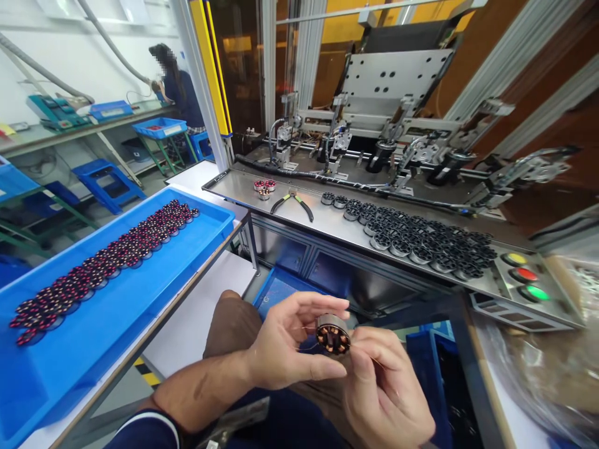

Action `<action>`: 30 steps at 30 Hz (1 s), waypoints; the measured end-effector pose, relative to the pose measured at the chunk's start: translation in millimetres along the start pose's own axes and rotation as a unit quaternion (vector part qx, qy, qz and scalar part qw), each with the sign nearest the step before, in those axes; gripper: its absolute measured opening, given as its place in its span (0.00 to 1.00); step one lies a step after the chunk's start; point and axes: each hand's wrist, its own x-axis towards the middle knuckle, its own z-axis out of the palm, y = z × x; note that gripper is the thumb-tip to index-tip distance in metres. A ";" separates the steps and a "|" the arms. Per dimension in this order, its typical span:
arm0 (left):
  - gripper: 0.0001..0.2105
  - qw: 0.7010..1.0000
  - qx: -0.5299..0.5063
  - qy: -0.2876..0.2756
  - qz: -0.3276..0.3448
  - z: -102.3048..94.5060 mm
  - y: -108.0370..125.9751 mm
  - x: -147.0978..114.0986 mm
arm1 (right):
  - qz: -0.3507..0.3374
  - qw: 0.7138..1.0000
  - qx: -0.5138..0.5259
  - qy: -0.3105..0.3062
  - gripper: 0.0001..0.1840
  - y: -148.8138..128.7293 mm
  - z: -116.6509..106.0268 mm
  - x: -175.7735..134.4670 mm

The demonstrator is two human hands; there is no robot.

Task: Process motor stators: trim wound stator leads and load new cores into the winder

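left hand (279, 346) curls half-open around a copper-wound motor stator (333, 335), contact unclear; right hand (388, 381) pinches a thin wire (377, 362), apparently arranging it; next calls for steady support.

Left sleeve (145, 431) was short and navy, ringed near the hem by a thin white band; the left forearm (224, 377) below it was bare, as were the left hand (292, 349) and right hand (390, 383). Shirt front (299, 427), low in view, showed dark navy cloth. Trousers (229, 333) were plain brown, cloth rounded smoothly over the knee.
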 end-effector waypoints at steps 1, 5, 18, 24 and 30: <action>0.32 0.999 0.003 -0.014 -0.037 -3.5 2.7 1.5 | -0.007 1.000 -0.004 -0.011 0.09 1.5 -2.5 1.8; 0.29 0.988 0.041 -0.075 -0.132 -15.9 9.8 7.1 | -0.026 0.999 -0.024 -0.036 0.10 5.9 -10.1 9.6; 0.17 0.992 -0.036 -0.083 -0.086 -17.5 1.2 5.7 | -0.024 0.995 -0.082 -0.059 0.08 4.0 -21.5 17.4; 0.13 0.992 -0.096 -0.060 -0.054 -17.7 3.3 6.0 | 0.009 0.997 -0.054 -0.061 0.10 2.1 -21.0 18.2; 0.25 0.986 -0.142 0.021 -0.088 -13.4 1.1 6.3 | -0.035 0.994 -0.039 -0.092 0.08 1.8 -27.2 21.2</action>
